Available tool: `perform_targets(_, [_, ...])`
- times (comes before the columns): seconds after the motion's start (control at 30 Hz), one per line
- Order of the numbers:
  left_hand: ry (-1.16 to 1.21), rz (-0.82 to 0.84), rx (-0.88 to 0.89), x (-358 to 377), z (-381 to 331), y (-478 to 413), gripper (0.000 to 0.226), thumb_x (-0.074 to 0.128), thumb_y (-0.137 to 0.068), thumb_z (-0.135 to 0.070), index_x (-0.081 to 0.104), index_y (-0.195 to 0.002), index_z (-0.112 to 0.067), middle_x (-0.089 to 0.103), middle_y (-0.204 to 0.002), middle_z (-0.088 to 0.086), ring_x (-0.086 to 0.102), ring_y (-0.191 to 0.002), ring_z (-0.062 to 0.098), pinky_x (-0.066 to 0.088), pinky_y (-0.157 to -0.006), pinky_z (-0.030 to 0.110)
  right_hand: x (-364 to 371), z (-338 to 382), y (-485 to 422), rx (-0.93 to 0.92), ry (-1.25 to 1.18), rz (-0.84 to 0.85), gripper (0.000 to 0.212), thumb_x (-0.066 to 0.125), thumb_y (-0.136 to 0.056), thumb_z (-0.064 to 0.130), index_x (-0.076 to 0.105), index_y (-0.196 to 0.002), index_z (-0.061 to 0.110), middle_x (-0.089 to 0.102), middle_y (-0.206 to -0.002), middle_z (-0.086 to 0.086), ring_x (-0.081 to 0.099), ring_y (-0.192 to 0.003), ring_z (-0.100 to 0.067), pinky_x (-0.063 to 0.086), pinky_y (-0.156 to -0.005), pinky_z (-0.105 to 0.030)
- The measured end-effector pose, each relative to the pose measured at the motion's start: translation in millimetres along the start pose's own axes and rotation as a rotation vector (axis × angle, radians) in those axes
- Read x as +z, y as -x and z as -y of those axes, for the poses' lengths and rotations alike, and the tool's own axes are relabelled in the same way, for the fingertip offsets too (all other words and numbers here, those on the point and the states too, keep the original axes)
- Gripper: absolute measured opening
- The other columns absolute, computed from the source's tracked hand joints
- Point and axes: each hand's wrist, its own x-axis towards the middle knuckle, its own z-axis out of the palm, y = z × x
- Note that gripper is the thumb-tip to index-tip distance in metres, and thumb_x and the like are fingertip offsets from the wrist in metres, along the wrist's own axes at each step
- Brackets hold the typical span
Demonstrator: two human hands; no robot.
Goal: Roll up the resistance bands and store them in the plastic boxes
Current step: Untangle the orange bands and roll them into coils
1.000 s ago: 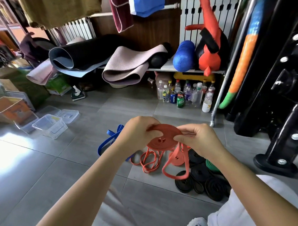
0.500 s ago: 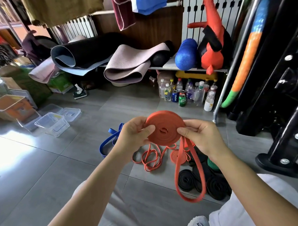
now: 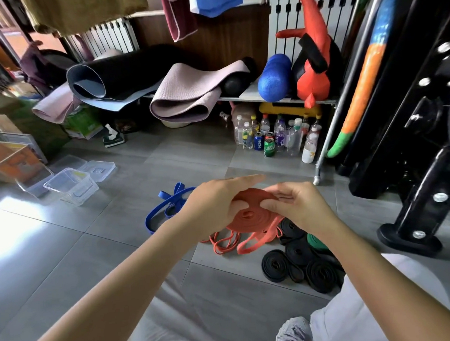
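I hold a partly rolled orange resistance band (image 3: 251, 215) above the floor, its coil lying almost flat. My left hand (image 3: 215, 204) grips the coil's left side and my right hand (image 3: 295, 206) pinches its right edge. A short loose loop of the band (image 3: 250, 245) hangs under the coil. On the floor lie a thin orange band (image 3: 223, 244), a blue band (image 3: 166, 209), several rolled black bands (image 3: 297, 265) and a green one (image 3: 316, 241). Clear plastic boxes (image 3: 71, 186) stand open at the left.
Box lids (image 3: 99, 169) and an orange-filled bin (image 3: 7, 161) lie near the boxes. Bottles and cans (image 3: 276, 137) crowd under a shelf with rolled mats (image 3: 184, 94). A black machine base (image 3: 412, 234) stands at the right. My knees fill the bottom edge.
The coil has tipped from facing me to lying nearly flat and lower. The hanging loop has grown shorter as more band went onto the roll.
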Motion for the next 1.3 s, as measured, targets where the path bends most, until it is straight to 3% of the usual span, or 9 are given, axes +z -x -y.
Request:
perform_targets(0.27, [0.366, -0.229, -0.167, 12, 18, 16, 0.042, 0.065, -0.085, -0.010, 0.062, -0.120, -0.034, 0.062, -0.103, -0.021, 0.059, -0.093, 0.001, 0.045, -0.084, 0.007, 7, -6, 8, 0.002, -0.208, -0.038, 0.028, 0.071, -0.072, -0.001, 0.070, -0.086, 0.023, 0.073, -0.076, 0.013, 0.070, -0.073, -0.004, 0.052, -0.067, -0.015])
perform_targets(0.37, [0.501, -0.251, -0.211, 18, 23, 23, 0.044, 0.067, -0.084, -0.008, 0.060, -0.109, -0.044, 0.064, -0.099, -0.020, 0.063, -0.092, 0.006, 0.052, -0.087, 0.022, 9, -8, 8, -0.016, -0.146, -0.058, 0.027, 0.073, -0.073, 0.004, 0.070, -0.084, 0.028, 0.074, -0.077, 0.012, 0.070, -0.074, -0.005, 0.052, -0.068, -0.015])
perform_targets(0.53, [0.129, -0.065, -0.111, 16, 19, 27, 0.050, 0.065, -0.085, -0.019, 0.048, -0.130, -0.032, 0.056, -0.122, -0.010, 0.057, -0.106, 0.011, 0.049, -0.086, 0.028, 13, -10, 6, 0.020, -0.031, 0.021, 0.029, 0.075, -0.074, 0.005, 0.070, -0.083, 0.031, 0.074, -0.081, 0.008, 0.070, -0.081, -0.009, 0.056, -0.082, -0.032])
perform_targets(0.67, [-0.144, 0.086, 0.073, 15, 11, 20, 0.067, 0.054, -0.090, -0.016, 0.026, -0.143, -0.046, 0.051, -0.121, -0.009, 0.057, -0.104, 0.018, 0.051, -0.078, 0.037, 19, -5, 1, 0.013, -0.005, 0.100, 0.026, 0.072, -0.077, -0.001, 0.072, -0.098, 0.015, 0.072, -0.092, 0.005, 0.068, -0.087, -0.003, 0.053, -0.086, -0.025])
perform_targets(0.8, [-0.062, 0.049, 0.055, 10, 17, 16, 0.060, 0.051, -0.091, -0.013, 0.035, -0.140, -0.044, 0.053, -0.116, -0.009, 0.057, -0.097, 0.017, 0.049, -0.077, 0.030, 14, -2, -5, 0.043, -0.140, 0.087, 0.026, 0.070, -0.075, -0.007, 0.068, -0.094, 0.011, 0.072, -0.074, 0.014, 0.067, -0.073, 0.002, 0.051, -0.067, -0.012])
perform_targets(0.97, [0.069, -0.157, 0.031, -12, 34, 14, 0.057, 0.059, -0.085, -0.009, 0.048, -0.134, -0.035, 0.049, -0.097, -0.015, 0.051, -0.088, 0.008, 0.044, -0.080, 0.026, 8, -50, 6, 0.134, 0.154, 0.034, 0.015, 0.075, -0.076, 0.004, 0.070, -0.083, 0.016, 0.070, -0.076, 0.002, 0.063, -0.067, 0.001, 0.050, -0.071, -0.016])
perform_targets(1.1, [0.085, -0.233, -0.012, -29, 40, 12, 0.057, 0.061, -0.084, -0.009, 0.049, -0.133, -0.034, 0.049, -0.091, -0.016, 0.045, -0.084, 0.003, 0.036, -0.078, 0.019, 14, -90, 27, 0.321, -0.105, -0.176, 0.012, 0.068, -0.079, -0.007, 0.067, -0.090, -0.002, 0.067, -0.068, 0.002, 0.059, -0.053, 0.007, 0.046, -0.060, -0.008])
perform_targets(1.2, [0.054, -0.231, -0.052, -33, 44, 13, 0.059, 0.062, -0.083, -0.005, 0.050, -0.133, -0.034, 0.050, -0.094, -0.011, 0.046, -0.086, 0.008, 0.036, -0.079, 0.022, 18, -104, 34, 0.484, -0.324, -0.216, 0.011, 0.066, -0.082, 0.001, 0.064, -0.086, 0.010, 0.068, -0.065, 0.006, 0.065, -0.059, -0.003, 0.052, -0.065, -0.025])
perform_targets(1.3, [0.050, -0.245, -0.110, -33, 56, 13, 0.059, 0.063, -0.083, -0.004, 0.049, -0.134, -0.031, 0.053, -0.100, -0.008, 0.048, -0.090, 0.010, 0.034, -0.080, 0.021, 19, -104, 39, 0.529, -0.532, -0.204, 0.015, 0.063, -0.084, 0.003, 0.054, -0.080, 0.015, 0.066, -0.066, 0.002, 0.068, -0.060, -0.010, 0.054, -0.054, -0.021])
